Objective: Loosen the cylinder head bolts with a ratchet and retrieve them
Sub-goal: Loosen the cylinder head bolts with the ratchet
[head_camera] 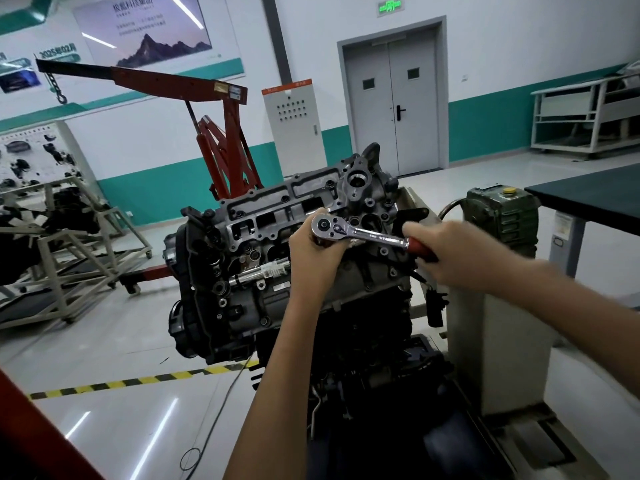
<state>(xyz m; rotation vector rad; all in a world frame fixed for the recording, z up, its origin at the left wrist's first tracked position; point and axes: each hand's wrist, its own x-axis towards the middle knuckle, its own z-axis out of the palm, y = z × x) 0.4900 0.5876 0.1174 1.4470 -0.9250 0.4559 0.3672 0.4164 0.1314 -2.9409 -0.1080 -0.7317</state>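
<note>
The left hand (313,251) curls around the head of the chrome, red-handled ratchet (374,237), likely steadying it over a hidden bolt atop the dark grey cast-metal cylinder head (277,216), while the right hand (446,244) clasps the handle for leverage.

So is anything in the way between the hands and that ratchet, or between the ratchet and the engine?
Nothing visible. The left hand holds the ratchet at its head, the right hand grips its red handle, and the tool sits right over the cylinder head. The bolt beneath is hidden.
</note>
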